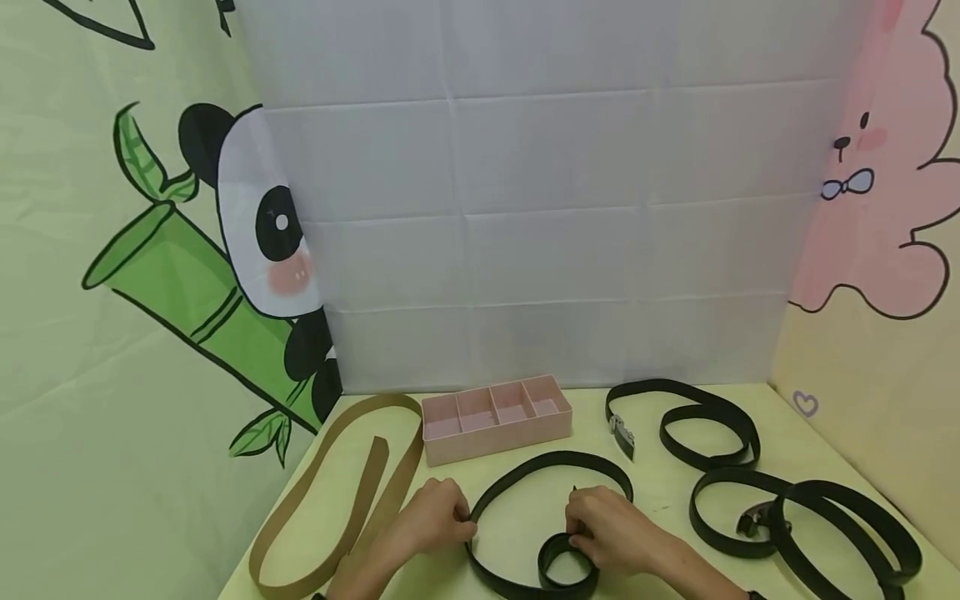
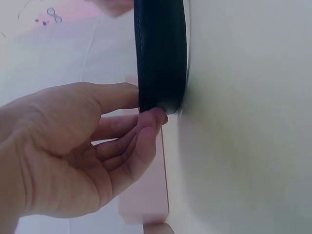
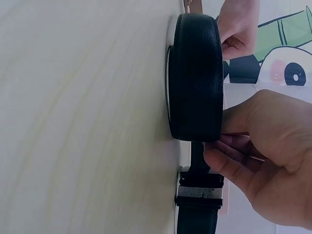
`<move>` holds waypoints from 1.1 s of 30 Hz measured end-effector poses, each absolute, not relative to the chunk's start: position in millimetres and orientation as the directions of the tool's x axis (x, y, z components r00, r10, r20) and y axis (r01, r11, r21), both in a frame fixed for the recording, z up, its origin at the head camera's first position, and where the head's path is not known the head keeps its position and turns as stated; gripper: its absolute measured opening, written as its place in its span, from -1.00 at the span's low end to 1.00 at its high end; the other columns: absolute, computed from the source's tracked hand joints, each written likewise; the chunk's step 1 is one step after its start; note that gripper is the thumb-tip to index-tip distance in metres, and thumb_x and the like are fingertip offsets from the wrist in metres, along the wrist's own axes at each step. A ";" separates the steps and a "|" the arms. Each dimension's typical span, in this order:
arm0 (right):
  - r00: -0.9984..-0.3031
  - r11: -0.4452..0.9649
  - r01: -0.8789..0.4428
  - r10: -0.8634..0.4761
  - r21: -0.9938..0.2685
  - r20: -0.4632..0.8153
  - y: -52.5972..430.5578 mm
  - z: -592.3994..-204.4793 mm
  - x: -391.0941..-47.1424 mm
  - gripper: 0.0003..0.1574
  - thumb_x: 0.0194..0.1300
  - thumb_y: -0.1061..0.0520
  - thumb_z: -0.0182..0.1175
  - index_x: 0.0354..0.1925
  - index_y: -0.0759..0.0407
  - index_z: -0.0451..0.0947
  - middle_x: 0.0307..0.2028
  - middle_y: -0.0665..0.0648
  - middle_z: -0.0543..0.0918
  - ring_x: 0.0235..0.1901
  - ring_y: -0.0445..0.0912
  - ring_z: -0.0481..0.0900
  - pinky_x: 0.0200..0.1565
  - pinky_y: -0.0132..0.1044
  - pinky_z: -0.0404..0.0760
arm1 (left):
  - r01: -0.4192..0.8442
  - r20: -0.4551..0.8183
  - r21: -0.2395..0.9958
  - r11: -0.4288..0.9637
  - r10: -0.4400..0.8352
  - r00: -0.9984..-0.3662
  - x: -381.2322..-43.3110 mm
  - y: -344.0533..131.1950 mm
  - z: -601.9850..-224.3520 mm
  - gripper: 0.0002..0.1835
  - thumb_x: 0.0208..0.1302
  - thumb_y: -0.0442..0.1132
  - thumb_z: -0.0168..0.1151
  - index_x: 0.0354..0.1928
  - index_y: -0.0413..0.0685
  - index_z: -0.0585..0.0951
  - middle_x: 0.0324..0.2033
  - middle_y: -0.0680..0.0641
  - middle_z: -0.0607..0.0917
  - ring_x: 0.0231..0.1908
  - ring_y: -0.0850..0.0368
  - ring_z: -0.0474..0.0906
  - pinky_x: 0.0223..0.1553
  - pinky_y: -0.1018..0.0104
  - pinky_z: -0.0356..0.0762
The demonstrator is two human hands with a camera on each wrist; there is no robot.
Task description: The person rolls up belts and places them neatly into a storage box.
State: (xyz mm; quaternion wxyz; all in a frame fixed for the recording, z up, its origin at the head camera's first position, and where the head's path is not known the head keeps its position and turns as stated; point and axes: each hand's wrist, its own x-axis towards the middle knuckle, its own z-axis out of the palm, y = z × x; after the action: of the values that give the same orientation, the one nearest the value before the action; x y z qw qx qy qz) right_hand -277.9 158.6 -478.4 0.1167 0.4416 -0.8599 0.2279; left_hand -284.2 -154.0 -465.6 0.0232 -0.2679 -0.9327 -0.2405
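A black leather belt (image 1: 558, 457) stands on its edge on the table, in a wide loop with a small coil at its near end. My left hand (image 1: 435, 518) pinches the left side of that loop between thumb and fingers, and the left wrist view shows the strap (image 2: 161, 53) at the fingertips. On the right, my right hand (image 1: 615, 529) holds the small coil by its edge. The right wrist view shows the rolled belt (image 3: 197, 78) against the thumb and fingers, with a silver-banded buckle part (image 3: 200, 192) beyond it.
A pink four-slot box (image 1: 495, 446) stands behind the loop. A tan belt (image 1: 296, 496) lies to the left. Two more black belts lie to the right, one with a silver buckle (image 1: 622, 433) at the back, another with a dark buckle (image 1: 757, 518) nearer. Printed cloth walls surround the table.
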 end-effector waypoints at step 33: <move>-0.592 0.474 -0.805 -0.686 -0.358 0.423 154.9 -490.0 -278.7 -0.78 0.11 0.27 0.49 -0.45 -0.04 0.69 -0.52 -0.21 0.61 -0.49 -0.44 0.49 -0.42 -0.60 0.47 | 0.851 0.409 0.356 0.386 0.754 -0.513 -287.4 -70.5 -472.7 -0.81 0.24 -0.29 0.41 -0.11 -0.10 0.79 -0.29 0.01 0.82 -0.32 0.39 0.66 -0.32 0.63 0.59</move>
State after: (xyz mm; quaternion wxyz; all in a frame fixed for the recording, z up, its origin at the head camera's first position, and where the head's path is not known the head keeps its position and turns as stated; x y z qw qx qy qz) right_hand -278.7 154.9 -490.0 0.1111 0.4380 -0.8511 0.2673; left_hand -287.4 -70.5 -472.7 0.0900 -0.4850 -0.8275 -0.2680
